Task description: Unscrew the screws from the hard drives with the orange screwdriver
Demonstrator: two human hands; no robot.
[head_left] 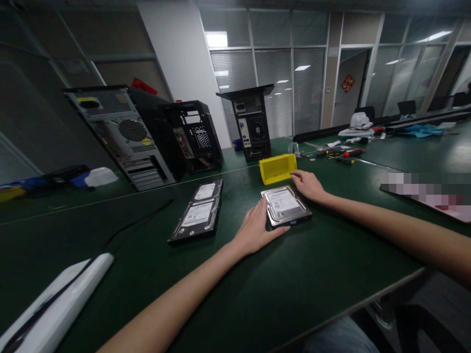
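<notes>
A silver hard drive (285,202) with a white label lies flat on the green table in front of me. My left hand (254,230) is open along its left side, fingers stretched over the left edge and thumb by the near edge. Just behind the drive, a yellow plastic box (277,169) stands on its side, its hollow towards me. My right hand (308,185) is closed at the box's lower right corner, fingertips on its edge. Left of my left hand, two more hard drives lie end to end: a nearer one (196,218) and a farther one (206,190).
Black computer cases (138,132) stand at the back left, with another computer case (253,126) behind the yellow box. Screwdrivers (346,156) lie at the back right. A white object with a black cable (69,294) is at the near left. A pinkish flat panel (434,198) lies at right.
</notes>
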